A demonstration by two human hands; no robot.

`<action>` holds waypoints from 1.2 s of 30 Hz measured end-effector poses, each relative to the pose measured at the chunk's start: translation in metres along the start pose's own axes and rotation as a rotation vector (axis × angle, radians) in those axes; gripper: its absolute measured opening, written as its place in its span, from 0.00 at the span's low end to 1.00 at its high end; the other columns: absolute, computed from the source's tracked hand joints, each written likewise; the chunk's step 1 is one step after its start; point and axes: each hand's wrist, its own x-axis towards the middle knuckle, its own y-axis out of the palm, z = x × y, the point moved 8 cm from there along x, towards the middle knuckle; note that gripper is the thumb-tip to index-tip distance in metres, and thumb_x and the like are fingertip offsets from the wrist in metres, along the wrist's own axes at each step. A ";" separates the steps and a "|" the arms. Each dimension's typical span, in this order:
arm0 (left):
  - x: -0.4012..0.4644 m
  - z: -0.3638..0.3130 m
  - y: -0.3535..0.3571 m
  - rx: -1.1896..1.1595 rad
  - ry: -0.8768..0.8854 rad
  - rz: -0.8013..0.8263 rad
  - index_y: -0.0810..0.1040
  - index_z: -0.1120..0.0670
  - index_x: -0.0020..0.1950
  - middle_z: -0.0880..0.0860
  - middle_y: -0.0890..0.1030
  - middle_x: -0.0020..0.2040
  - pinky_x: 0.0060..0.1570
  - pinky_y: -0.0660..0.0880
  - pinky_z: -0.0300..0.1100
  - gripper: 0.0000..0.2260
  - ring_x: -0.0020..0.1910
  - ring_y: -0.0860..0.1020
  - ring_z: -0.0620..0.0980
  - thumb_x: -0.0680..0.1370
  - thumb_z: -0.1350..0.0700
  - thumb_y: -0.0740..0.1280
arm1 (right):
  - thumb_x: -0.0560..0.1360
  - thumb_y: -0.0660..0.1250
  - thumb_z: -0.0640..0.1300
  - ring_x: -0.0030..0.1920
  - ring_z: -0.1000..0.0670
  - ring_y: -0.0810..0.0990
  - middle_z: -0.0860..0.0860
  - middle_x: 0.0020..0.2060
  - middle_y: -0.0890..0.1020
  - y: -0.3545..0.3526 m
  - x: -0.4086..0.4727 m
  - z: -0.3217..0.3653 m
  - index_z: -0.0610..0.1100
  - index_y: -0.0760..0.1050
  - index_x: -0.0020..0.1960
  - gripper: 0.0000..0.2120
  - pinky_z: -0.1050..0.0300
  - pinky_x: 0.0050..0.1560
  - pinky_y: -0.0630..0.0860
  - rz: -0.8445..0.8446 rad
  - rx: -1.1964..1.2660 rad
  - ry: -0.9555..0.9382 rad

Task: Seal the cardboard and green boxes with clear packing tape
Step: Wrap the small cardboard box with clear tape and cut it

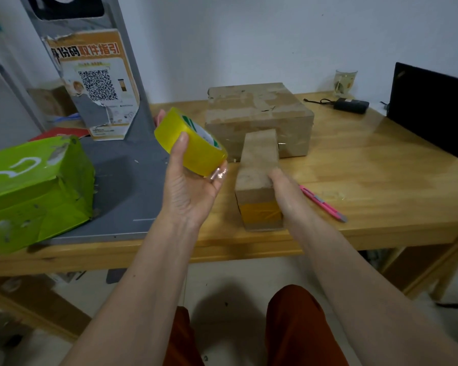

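The wooden table (381, 165) stretches across in front of me, with a grey mat (122, 186) covering its left part. On that mat, at the far left, sits the green box (35, 191), tilted, its long side running along the table's near edge. Toward the back of the table lies the big cardboard box (259, 114), flat and wide, its top patched with old tape. Just in front of it and touching its near face is the small cardboard box (259, 175), narrow, with its long axis pointing away from me toward the big one; a yellowish band of tape crosses its near end. My right hand (286, 191) rests against this box's right side, fingers close together and flat along it, not wrapped round. My left hand (188, 186) is raised above the mat's edge, thumb and fingers clamped on the roll of tape (191, 141), whose hole faces up and right. A pink utility knife (324, 203) lies on the table just right of my right wrist.
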 end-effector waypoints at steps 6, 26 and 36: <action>-0.002 -0.006 0.009 0.063 -0.001 0.066 0.73 0.53 0.70 0.57 0.81 0.62 0.49 0.79 0.48 0.35 0.60 0.80 0.56 0.64 0.47 0.76 | 0.79 0.56 0.56 0.58 0.47 0.76 0.48 0.59 0.78 0.030 -0.005 -0.010 0.46 0.68 0.70 0.23 0.49 0.61 0.73 -0.004 0.150 0.037; -0.031 0.042 0.026 0.316 -0.451 0.263 0.79 0.64 0.48 0.59 0.83 0.42 0.40 0.82 0.38 0.11 0.42 0.84 0.52 0.67 0.68 0.70 | 0.70 0.67 0.26 0.36 0.54 0.82 0.55 0.31 0.83 -0.050 -0.023 0.102 0.46 0.79 0.41 0.15 0.55 0.44 0.79 -0.130 0.442 -0.532; -0.034 0.038 0.021 0.303 -0.332 0.077 0.81 0.60 0.44 0.57 0.83 0.39 0.44 0.83 0.43 0.05 0.39 0.82 0.50 0.71 0.60 0.71 | 0.71 0.67 0.27 0.39 0.54 0.82 0.54 0.34 0.83 -0.053 -0.033 0.101 0.46 0.78 0.45 0.14 0.55 0.46 0.79 -0.158 0.478 -0.544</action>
